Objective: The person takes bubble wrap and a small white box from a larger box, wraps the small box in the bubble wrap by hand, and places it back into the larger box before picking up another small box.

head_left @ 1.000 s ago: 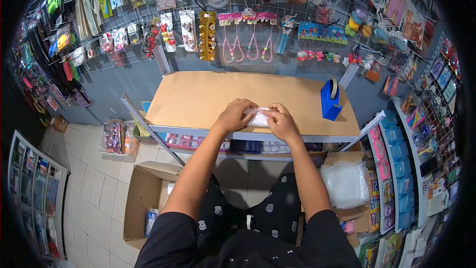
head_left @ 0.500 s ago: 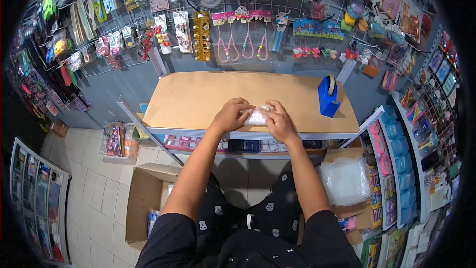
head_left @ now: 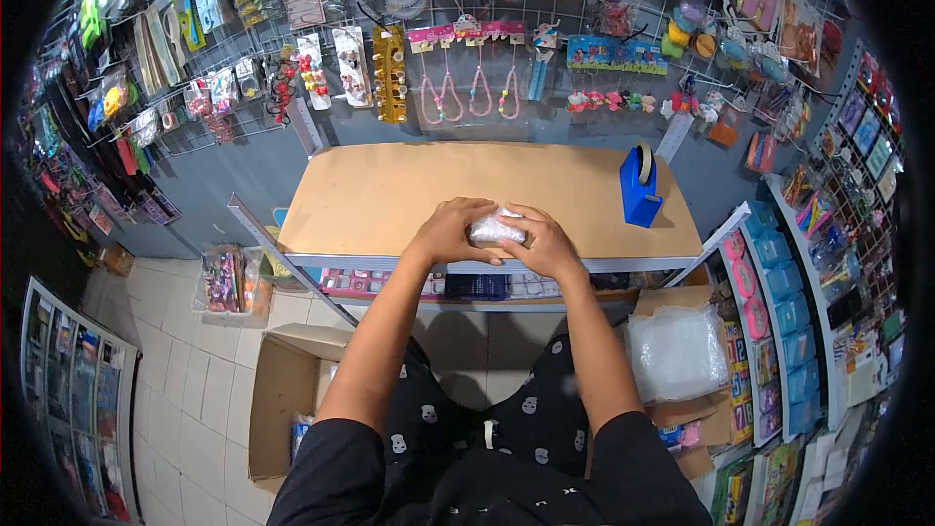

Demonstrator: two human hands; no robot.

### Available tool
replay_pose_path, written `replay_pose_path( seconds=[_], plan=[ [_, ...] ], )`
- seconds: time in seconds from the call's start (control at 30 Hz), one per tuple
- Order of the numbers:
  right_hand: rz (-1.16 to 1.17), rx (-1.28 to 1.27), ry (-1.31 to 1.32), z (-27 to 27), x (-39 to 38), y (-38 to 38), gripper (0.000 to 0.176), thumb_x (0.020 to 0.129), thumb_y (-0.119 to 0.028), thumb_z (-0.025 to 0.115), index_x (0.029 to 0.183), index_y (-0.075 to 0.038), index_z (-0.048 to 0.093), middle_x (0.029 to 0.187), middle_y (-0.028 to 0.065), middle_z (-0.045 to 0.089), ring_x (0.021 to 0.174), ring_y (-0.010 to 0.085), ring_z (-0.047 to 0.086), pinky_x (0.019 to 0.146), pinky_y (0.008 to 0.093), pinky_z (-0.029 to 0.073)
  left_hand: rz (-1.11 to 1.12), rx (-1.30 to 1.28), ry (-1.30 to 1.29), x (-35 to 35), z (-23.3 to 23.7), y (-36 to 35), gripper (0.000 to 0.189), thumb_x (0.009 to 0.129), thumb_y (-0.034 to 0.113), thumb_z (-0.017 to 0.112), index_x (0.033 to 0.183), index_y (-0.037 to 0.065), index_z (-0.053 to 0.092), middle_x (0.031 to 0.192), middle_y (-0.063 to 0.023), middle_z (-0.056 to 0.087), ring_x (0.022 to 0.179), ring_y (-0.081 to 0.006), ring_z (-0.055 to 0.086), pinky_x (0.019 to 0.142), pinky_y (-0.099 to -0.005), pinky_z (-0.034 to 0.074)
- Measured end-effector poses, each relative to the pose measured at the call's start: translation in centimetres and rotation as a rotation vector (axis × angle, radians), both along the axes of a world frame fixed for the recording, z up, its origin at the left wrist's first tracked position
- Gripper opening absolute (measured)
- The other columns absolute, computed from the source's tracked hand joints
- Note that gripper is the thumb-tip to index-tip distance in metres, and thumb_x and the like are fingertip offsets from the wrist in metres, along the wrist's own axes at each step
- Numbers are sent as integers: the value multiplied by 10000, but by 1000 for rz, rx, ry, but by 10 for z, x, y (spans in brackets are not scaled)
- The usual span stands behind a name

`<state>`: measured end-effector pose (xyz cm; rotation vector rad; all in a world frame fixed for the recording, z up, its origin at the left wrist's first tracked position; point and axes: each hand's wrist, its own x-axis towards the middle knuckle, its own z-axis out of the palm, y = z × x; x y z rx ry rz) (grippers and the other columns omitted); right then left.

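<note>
Between my two hands is a small white package that looks wrapped in bubble wrap (head_left: 497, 227), near the front edge of the wooden tabletop (head_left: 390, 185). My left hand (head_left: 453, 231) grips its left side, thumb along the front and fingers over the back. From the right, my right hand (head_left: 542, 242) holds the other side, with fingers across the top. What is inside the wrapping is hidden. To the right on the tabletop stands a blue tape dispenser (head_left: 640, 197) with a roll of tape, apart from both hands.
Hanging goods fill the wire rack (head_left: 458, 15) behind the table. An open cardboard box (head_left: 282, 399) is on the floor at left, near a plastic bin (head_left: 234, 282). At right, a stack of bubble wrap sheets (head_left: 679, 354) sits in a carton beside shelves with blue boxes (head_left: 787, 331).
My hands have closed around the package from both sides; half a second ago the fingers were on its top. It now looks more compact and slightly raised.
</note>
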<state>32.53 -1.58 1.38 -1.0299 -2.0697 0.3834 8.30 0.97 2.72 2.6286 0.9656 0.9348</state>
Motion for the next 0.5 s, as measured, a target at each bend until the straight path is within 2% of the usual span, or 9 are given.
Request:
replay_pose_path(
  seconds=[0.07,0.17,0.27,0.37,0.47,0.5],
  plan=[
    [-14,14,78,-2,-1,2,348,885,-256,804,1189,-90,773,1287,120,709,1222,299,650,1033,386,518,11,-8,-29,2,-2,1,715,792,445,863,1376,81,669,1263,-204,703,1231,-361,621,1056,-460,469],
    [17,-213,253,-4,1,7,329,927,-272,777,1189,-73,757,1115,108,750,1007,240,705,882,363,547,68,-250,-85,3,6,-2,603,814,438,854,1262,58,721,1124,-186,736,1097,-358,657,993,-456,498],
    [-79,-302,317,-8,2,10,329,970,-296,740,1164,-31,724,944,93,736,825,162,666,758,337,528,78,-331,-163,1,-6,9,425,858,444,813,1040,62,775,839,-162,724,848,-312,673,830,-454,511],
    [-42,-265,228,2,1,0,290,1027,-266,686,1087,16,668,849,30,669,736,89,562,665,290,470,79,-462,-261,4,-8,10,408,962,410,710,846,20,731,761,-178,694,803,-339,664,801,-458,516],
    [-86,-382,270,5,0,2,351,1010,-319,693,1095,22,675,892,86,711,796,111,628,725,309,511,42,-229,-209,2,-16,17,467,1036,398,601,799,8,700,752,-181,689,816,-357,662,809,-461,515],
    [-78,-375,287,3,0,2,349,1014,-317,689,1098,21,675,893,84,712,796,111,628,725,312,511,38,-231,-206,1,-16,18,478,1041,401,589,795,6,696,756,-182,690,821,-364,662,811,-463,515]
  ],
)
